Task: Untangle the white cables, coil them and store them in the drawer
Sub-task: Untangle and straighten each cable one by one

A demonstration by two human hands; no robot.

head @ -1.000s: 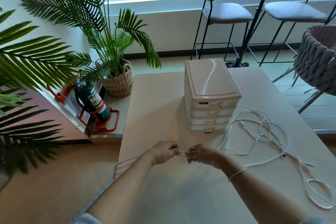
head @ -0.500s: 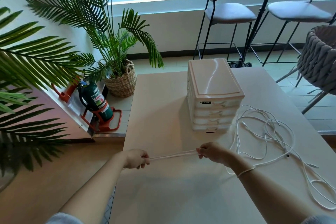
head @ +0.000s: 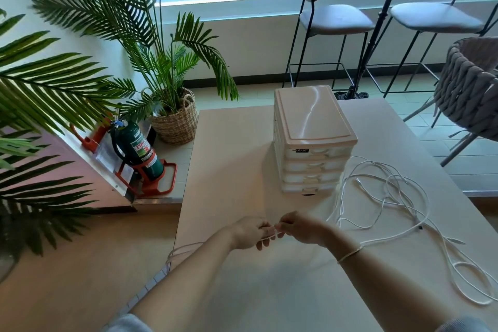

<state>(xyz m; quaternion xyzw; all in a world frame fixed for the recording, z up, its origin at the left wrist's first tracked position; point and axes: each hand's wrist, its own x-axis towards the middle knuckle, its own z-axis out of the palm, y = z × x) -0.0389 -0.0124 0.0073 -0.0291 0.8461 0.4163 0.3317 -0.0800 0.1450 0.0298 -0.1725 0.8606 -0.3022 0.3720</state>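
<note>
White cables (head: 398, 205) lie in a loose tangle on the beige table (head: 231, 153), right of a small cream drawer unit (head: 312, 140) with all its drawers closed. My left hand (head: 249, 232) and my right hand (head: 301, 228) meet above the table's near middle, both pinching one white cable strand between them. A loop of that cable (head: 183, 249) hangs off the table's left edge behind my left forearm. More cable runs from under my right wrist towards the tangle.
The table's left edge drops to the floor, where a green fire extinguisher (head: 137, 148) on a red stand and a potted palm in a wicker basket (head: 175, 118) stand. Bar stools (head: 334, 21) and a woven chair (head: 469, 86) are beyond and right of the table.
My hands were together, then my left hand pulled the cable out to the left. Now it has come back beside my right hand, leaving a loop over the table's left edge.
</note>
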